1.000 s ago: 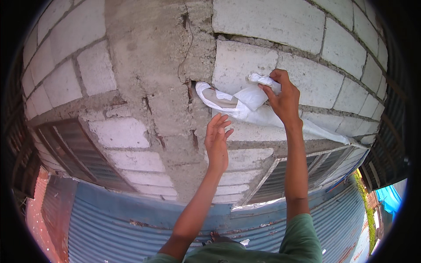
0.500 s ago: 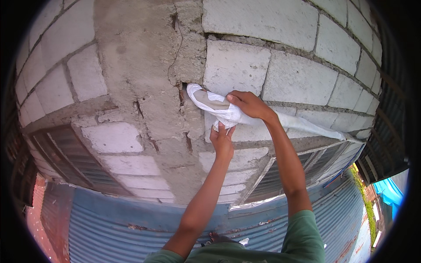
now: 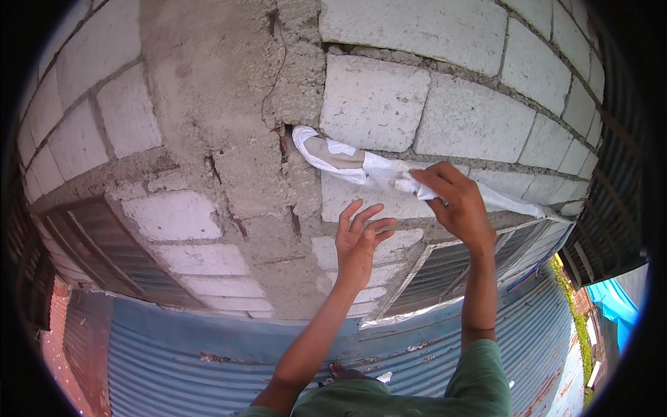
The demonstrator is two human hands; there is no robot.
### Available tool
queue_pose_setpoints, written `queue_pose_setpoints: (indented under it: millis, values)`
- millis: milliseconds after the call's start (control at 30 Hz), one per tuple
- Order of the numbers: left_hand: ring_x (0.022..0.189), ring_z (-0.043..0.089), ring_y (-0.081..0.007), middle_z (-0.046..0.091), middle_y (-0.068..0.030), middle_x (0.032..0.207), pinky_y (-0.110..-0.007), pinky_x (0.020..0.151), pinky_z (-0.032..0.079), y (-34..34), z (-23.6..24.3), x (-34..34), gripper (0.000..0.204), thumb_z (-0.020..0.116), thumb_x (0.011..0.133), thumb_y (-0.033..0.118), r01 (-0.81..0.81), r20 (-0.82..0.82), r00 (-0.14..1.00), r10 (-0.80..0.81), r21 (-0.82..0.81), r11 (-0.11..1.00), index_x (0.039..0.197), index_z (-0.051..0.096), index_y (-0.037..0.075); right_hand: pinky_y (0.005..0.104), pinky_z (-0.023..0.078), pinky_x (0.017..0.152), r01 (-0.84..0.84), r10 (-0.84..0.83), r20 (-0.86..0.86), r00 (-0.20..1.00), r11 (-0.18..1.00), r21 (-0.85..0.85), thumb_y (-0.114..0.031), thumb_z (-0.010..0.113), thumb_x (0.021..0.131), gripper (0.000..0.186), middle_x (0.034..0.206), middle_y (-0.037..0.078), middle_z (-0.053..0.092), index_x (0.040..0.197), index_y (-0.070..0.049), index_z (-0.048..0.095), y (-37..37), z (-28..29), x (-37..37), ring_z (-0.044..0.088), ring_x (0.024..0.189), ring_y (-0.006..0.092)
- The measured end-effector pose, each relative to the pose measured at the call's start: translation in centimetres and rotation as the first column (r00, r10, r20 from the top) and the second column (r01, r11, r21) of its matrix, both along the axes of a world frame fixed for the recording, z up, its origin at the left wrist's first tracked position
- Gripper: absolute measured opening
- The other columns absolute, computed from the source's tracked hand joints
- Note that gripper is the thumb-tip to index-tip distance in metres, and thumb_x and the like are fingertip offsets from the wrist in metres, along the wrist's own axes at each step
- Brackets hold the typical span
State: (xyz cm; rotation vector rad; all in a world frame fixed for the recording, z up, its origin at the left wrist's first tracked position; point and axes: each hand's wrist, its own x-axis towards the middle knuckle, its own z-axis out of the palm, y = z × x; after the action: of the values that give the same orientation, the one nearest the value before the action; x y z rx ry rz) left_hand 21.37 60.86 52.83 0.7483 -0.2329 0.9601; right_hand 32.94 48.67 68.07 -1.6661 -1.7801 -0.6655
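A bent pipe [image 3: 326, 154] in white wrapping leaves a hole in the rough concrete column [image 3: 215, 125] and runs right along the white block wall [image 3: 375, 97], with some bare grey surface showing near the bend. My right hand [image 3: 455, 201] pinches a crumpled end of white wrapping material [image 3: 406, 182] against the pipe, right of the bend. Just below the pipe, my left hand [image 3: 358, 247] is raised with its fingers spread and curved, holding nothing.
Two louvred windows [image 3: 111, 243] [image 3: 451, 267] sit lower in the wall. A blue corrugated metal roof [image 3: 180, 354] lies under me. Dark metal roofing [image 3: 611, 194] overhangs at the right; a blue tarp [image 3: 611, 302] hangs beyond it.
My left hand has let go of the wrapping it gripped half a second ago and dropped slightly. My right hand has moved right and down, now pinching the crumpled wrapping end.
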Motion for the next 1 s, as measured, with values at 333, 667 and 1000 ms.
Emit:
queue_pose_setpoints:
  millis: [333, 667, 1000]
  values:
    - [0.125, 0.047, -0.0256, 0.047, -0.0103, 0.136, -0.047, 0.103, 0.043, 5.3, 1.1, 7.2, 0.045, 0.047, 0.101, 0.026, -0.021, -0.126, 0.992, 0.006, -0.117, 0.993, 0.140, 0.033, 0.008, 0.0384, 0.047, 0.086, -0.099, 0.010, -0.368, 0.930, 0.970, -0.224, -0.025, 0.056, 0.089, 0.034, 0.113, 0.018, 0.060, 0.114, -0.003, 0.064, 9.8, -0.5, 6.1, 0.059, 0.101, 0.0314]
    - [0.119, 0.052, -0.0223, 0.050, -0.0095, 0.133, -0.045, 0.100, 0.047, 4.0, -0.8, 7.6, 0.042, 0.052, 0.100, 0.022, -0.239, -0.129, 0.968, 0.216, -0.202, 0.950, 0.136, 0.040, 0.006, 0.0390, 0.049, 0.080, -0.110, -0.013, -0.331, 0.944, 0.930, -0.350, -0.047, 0.060, 0.089, 0.052, 0.119, 0.011, 0.059, 0.124, -0.008, 0.058, 10.8, 0.2, 5.4, 0.059, 0.100, 0.0297]
    - [0.104, 0.059, -0.0170, 0.057, -0.0075, 0.118, -0.031, 0.087, 0.052, -1.6, -2.9, 0.8, 0.044, 0.059, 0.093, 0.009, -0.100, -0.179, 0.976, 0.122, 0.125, 0.987, 0.134, 0.043, 0.004, 0.0383, 0.051, 0.078, -0.213, 0.194, -0.090, 0.977, 0.922, -0.324, -0.020, 0.076, 0.077, 0.047, 0.106, 0.012, 0.064, 0.120, -0.007, 0.063, 0.4, -4.2, -0.9, 0.062, 0.092, 0.0283]
